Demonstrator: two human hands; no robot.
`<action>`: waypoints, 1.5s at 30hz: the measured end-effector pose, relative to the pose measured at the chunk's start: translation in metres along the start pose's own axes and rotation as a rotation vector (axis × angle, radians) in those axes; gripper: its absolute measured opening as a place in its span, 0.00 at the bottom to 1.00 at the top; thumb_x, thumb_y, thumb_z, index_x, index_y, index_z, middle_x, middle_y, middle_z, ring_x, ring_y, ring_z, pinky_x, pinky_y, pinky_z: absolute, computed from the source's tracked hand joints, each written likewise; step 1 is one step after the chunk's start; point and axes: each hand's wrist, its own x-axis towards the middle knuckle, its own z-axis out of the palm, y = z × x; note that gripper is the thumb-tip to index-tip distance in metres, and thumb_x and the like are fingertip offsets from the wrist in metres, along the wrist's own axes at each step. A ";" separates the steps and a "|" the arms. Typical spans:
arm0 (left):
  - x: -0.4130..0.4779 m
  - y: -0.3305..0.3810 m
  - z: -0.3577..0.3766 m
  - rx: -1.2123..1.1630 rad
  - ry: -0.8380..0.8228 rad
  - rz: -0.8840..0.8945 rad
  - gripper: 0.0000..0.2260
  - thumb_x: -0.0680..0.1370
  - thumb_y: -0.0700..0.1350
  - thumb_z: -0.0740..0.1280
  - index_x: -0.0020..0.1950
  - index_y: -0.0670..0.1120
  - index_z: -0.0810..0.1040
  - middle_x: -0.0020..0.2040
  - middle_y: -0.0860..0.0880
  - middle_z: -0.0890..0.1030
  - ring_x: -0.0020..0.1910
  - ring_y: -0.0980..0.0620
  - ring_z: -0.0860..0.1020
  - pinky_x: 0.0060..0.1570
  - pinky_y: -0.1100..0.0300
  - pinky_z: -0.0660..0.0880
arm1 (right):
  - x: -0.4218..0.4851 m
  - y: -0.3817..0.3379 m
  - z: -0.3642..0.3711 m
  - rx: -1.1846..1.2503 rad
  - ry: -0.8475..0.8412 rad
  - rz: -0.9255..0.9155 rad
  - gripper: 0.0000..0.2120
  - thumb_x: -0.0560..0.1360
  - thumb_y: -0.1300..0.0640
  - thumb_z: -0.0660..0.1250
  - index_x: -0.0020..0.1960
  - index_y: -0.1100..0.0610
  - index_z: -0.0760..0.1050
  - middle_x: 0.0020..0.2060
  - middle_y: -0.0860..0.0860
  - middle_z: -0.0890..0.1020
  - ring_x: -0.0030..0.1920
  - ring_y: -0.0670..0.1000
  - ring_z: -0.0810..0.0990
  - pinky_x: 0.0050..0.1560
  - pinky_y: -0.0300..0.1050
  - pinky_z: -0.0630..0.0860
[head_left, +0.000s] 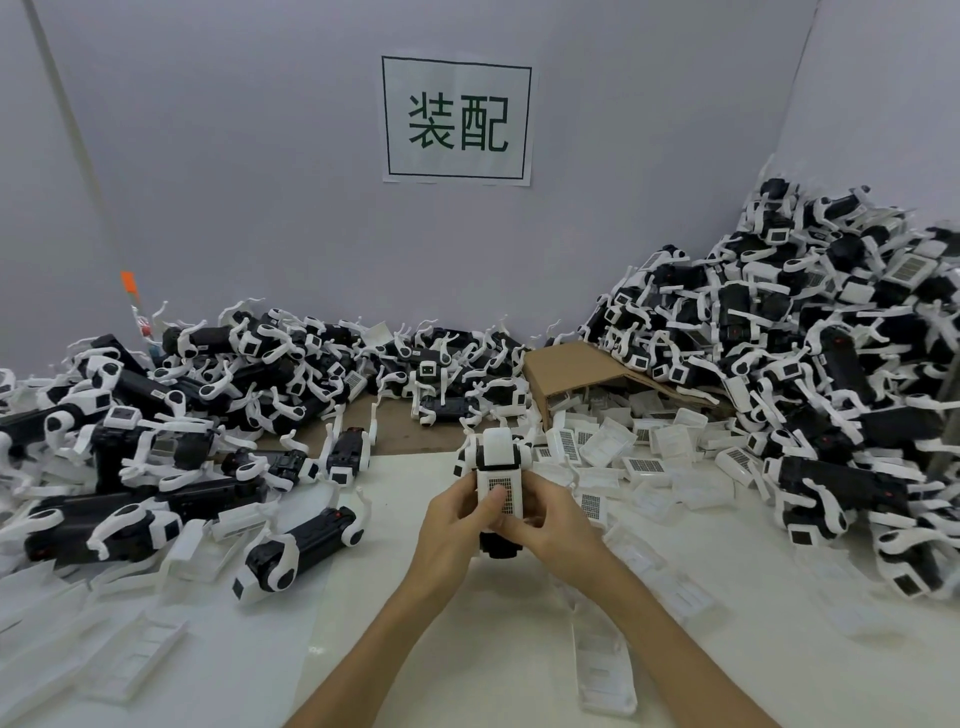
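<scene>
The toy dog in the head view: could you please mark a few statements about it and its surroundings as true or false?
1. The left hand and the right hand both grip the toy dog. True.
2. The tallest pile of dogs rises on the left. False: it rises on the right, against the wall.
3. The sign on the wall bears red characters. False: they are green.
4. A cardboard box lies open beyond the hands, with white covers spilled in front of it. True.
</scene>
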 end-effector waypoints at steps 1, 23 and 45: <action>0.000 0.000 0.000 -0.005 -0.006 -0.009 0.09 0.82 0.43 0.64 0.59 0.47 0.82 0.50 0.50 0.87 0.51 0.53 0.85 0.48 0.64 0.79 | 0.000 0.001 0.000 0.013 -0.008 0.012 0.15 0.76 0.56 0.73 0.61 0.47 0.77 0.53 0.47 0.86 0.55 0.50 0.84 0.59 0.50 0.80; -0.003 0.008 0.001 -0.205 0.059 -0.200 0.12 0.78 0.55 0.67 0.58 0.54 0.84 0.55 0.47 0.86 0.55 0.47 0.84 0.53 0.46 0.82 | -0.003 -0.009 0.003 0.088 -0.023 0.030 0.13 0.80 0.46 0.63 0.61 0.48 0.79 0.54 0.48 0.86 0.56 0.47 0.83 0.59 0.45 0.79; -0.002 0.018 -0.005 -0.185 0.039 -0.271 0.21 0.73 0.63 0.68 0.47 0.45 0.85 0.40 0.39 0.85 0.32 0.48 0.82 0.28 0.60 0.76 | 0.001 -0.012 -0.021 0.144 0.182 -0.060 0.16 0.74 0.46 0.64 0.58 0.51 0.79 0.41 0.47 0.81 0.39 0.42 0.77 0.39 0.33 0.72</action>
